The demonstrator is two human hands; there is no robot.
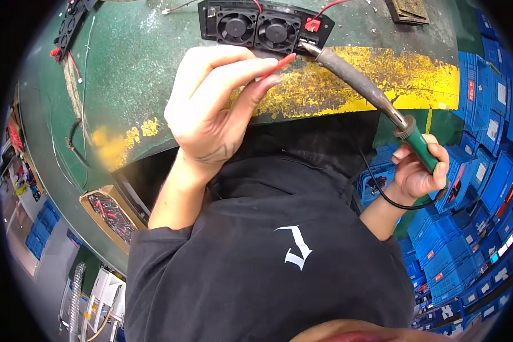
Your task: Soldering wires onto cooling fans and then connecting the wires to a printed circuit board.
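Note:
A soldering iron [356,75] with a green handle is gripped in my right hand [419,172], its tip angled up and left. That tip meets the right end of a black panel [315,23] carrying two small square fans [277,32], close to a red part [312,24]. Just below the fans, my left hand [214,97] pinches a thin red piece [283,61] between thumb and forefinger; it looks like a wire or sleeve. Red wires rise from the panel toward the top edge. Whether solder is at the tip is too small to tell.
The green workbench [137,68] has a worn yellow strip [404,74] along its near edge. Another fan panel [69,31] lies at the far left. A brown block [409,10] sits at the back right. Left stands a cardboard box [111,214]; blue crates [479,165] are stacked right.

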